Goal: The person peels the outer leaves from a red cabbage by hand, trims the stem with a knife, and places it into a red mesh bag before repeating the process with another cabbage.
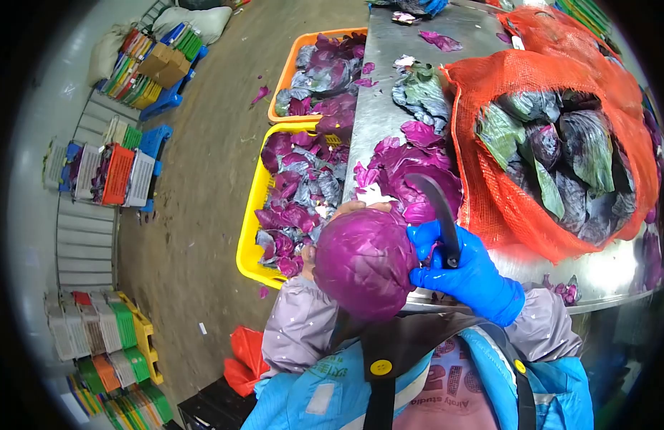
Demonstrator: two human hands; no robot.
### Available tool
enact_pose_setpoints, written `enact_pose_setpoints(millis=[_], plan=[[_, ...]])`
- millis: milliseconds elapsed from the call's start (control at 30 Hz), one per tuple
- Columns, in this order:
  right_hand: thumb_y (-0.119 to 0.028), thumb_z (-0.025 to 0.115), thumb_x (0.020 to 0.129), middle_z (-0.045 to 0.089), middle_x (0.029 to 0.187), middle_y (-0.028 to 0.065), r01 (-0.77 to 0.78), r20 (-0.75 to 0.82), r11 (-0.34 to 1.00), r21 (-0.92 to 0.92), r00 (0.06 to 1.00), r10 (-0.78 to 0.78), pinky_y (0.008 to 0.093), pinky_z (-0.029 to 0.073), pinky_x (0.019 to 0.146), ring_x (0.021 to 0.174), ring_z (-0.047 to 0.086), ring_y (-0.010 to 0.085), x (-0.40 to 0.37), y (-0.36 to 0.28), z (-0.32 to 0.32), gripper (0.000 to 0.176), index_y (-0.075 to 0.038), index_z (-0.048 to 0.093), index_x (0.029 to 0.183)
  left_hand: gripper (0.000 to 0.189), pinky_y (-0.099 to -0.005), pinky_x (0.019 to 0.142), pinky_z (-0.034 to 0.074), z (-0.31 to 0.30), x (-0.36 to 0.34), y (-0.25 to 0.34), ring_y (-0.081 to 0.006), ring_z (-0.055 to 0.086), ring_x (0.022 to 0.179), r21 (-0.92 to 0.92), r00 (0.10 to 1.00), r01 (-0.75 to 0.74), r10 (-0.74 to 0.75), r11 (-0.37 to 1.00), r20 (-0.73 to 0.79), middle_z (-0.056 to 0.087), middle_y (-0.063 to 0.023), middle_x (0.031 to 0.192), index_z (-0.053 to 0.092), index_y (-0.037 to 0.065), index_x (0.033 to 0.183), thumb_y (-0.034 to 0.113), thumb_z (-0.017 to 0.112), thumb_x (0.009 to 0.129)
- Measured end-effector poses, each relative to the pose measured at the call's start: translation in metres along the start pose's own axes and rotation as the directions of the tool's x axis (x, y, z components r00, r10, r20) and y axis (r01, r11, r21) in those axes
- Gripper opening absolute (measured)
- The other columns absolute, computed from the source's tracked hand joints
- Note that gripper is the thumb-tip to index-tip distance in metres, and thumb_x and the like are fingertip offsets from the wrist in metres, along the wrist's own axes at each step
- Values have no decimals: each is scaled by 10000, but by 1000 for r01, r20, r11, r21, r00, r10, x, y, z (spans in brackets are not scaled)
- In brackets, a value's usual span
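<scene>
A round, peeled red cabbage (366,264) is held up in front of my body, near the metal table's edge. My left hand (355,208) is bare and wrapped round its far and left sides, with most of the palm hidden behind it. In a blue glove, my right hand (465,272) grips a knife (441,211) whose dark curved blade points up and away from me. The gloved fingers touch the cabbage's right side. Loose purple leaves (425,175) lie on the table just beyond the blade.
An open red mesh sack (482,186) of cabbages stands on the metal table (378,79) at right. A yellow crate (249,236) and an orange crate (278,93), both full of leaves, sit left of it. Stacked crates (117,172) line the far left.
</scene>
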State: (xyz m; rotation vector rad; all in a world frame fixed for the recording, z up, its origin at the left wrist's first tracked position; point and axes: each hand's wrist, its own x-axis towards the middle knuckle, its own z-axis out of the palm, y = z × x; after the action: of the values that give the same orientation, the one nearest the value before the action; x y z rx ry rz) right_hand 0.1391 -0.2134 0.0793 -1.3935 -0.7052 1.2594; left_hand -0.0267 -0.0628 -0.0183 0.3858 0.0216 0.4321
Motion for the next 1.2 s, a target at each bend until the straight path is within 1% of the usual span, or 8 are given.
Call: enact_pose_setpoints(millis=[200, 433, 500, 600, 667, 867, 1000, 1200], plan=[[-52, 773, 746, 536, 797, -22, -46, 50, 982, 183, 998, 38, 217, 438, 691, 712, 475, 46, -6, 9, -14, 293, -41, 636, 1004, 1004, -547, 1010, 416, 8, 3, -11, -409, 422, 1266, -32, 955, 1, 8, 999, 297, 319, -255, 1425, 329, 42, 1369, 650, 706, 664], [-93, 713, 821, 545, 1224, 34, 281, -53, 931, -233, 952, -301, 269, 496, 798, 870, 585, 91, -35, 30, -52, 740, -102, 321, 1449, 801, -527, 1081, 332, 49, 20, -7, -364, 392, 1309, 519, 916, 399, -309, 756, -256, 369, -164, 1452, 312, 107, 1449, 671, 342, 881], [-108, 659, 869, 451, 1384, 67, -152, 300, 816, 558, 954, -28, 343, 453, 961, 1149, 526, 170, -51, 51, -85, 726, -104, 261, 1476, 905, -514, 1080, 337, 86, 43, -17, -360, 364, 1331, 549, 898, 425, -414, 720, -151, 290, -171, 1487, 152, 113, 1494, 703, 404, 855], [-187, 611, 912, 414, 1428, 98, 492, 14, 870, -7, 870, -492, 372, 354, 1071, 1314, 382, 196, -80, 101, -116, 656, -98, 278, 1470, 1061, -509, 1085, 304, 137, 66, -46, -352, 270, 1381, 550, 780, 482, -620, 682, 85, 120, -152, 1546, -30, 183, 1510, 715, 532, 784], [-215, 559, 939, 385, 1453, 91, 338, -222, 906, 255, 932, -285, 370, 267, 1126, 1337, 358, 213, -105, 114, -130, 556, -91, 343, 1436, 1028, -464, 1082, 312, 131, 75, -71, -337, 301, 1367, 498, 687, 574, -713, 650, 139, 119, -148, 1548, -40, 179, 1509, 544, 638, 827], [-277, 525, 951, 375, 1437, 76, 328, -721, 889, -319, 525, -452, 398, 265, 1139, 1326, 357, 239, -203, 183, -206, 508, -145, 371, 1417, 614, -651, 1040, 211, 53, 75, -136, -344, 340, 1305, 719, 747, -546, -638, -431, 184, 384, -124, 1404, 559, 162, 1251, 305, 769, 692], [-793, 368, 808, 602, 854, 87, 756, -959, 591, 282, 235, 158, 266, 427, 401, 557, 540, 160, -241, 203, -231, 783, -144, 521, 1218, 470, -737, 1010, 117, -1, 72, -115, -307, 319, 1327, 467, 799, -585, -570, -663, 191, 457, -13, 1354, 632, 254, 1146, 357, 731, 699], [-559, 465, 926, 660, 1026, 39, 666, -999, 746, 4, -25, 28, 213, 404, 447, 602, 519, 64, -269, 176, -275, 555, -72, 599, 1155, 326, -736, 981, 184, -64, 105, 9, -319, 379, 1273, 344, 991, -128, -104, -930, 89, 508, -68, 1231, 608, 140, 1074, 223, 647, 761]])
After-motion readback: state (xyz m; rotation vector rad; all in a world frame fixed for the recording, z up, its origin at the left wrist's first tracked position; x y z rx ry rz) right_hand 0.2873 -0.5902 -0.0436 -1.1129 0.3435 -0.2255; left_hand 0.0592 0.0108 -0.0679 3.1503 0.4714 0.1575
